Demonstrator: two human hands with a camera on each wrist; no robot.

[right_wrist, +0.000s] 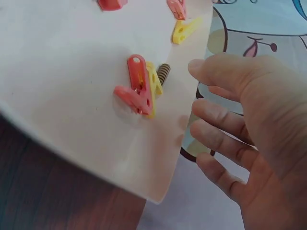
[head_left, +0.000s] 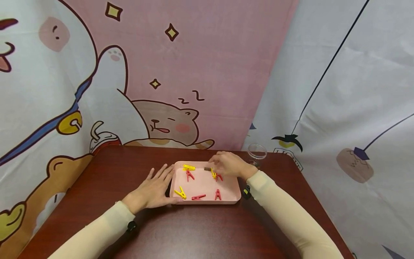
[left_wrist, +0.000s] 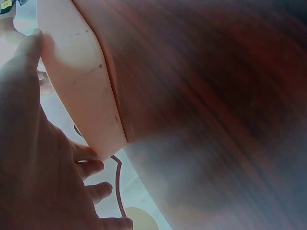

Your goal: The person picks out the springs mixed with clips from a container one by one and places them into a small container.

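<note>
My left hand (head_left: pixel 152 190) rests against the left side of a pink tray (head_left: pixel 202 185), fingers spread and straight, thumb along the front rim. My right hand (head_left: pixel 228 163) hovers at the tray's far right part; in the right wrist view, its thumb (right_wrist: pixel 216 69) and bent fingers stand apart with nothing between them. Nearest to it are a red clothespin (right_wrist: pixel 137 74), a yellow clothespin (right_wrist: pixel 152 79) leaning against it, and a small dark ridged rod (right_wrist: pixel 163 74). Elsewhere in the tray lie more clothespins, including a yellow one (head_left: pixel 181 193) and a red one (head_left: pixel 218 195).
A clear round container (head_left: pixel 257 153) stands behind the tray's right corner, near the far edge of the brown wooden table (head_left: pixel 200 230). A printed cartoon curtain (head_left: pixel 226 72) hangs right behind the table. Dark devices sit at both wrists.
</note>
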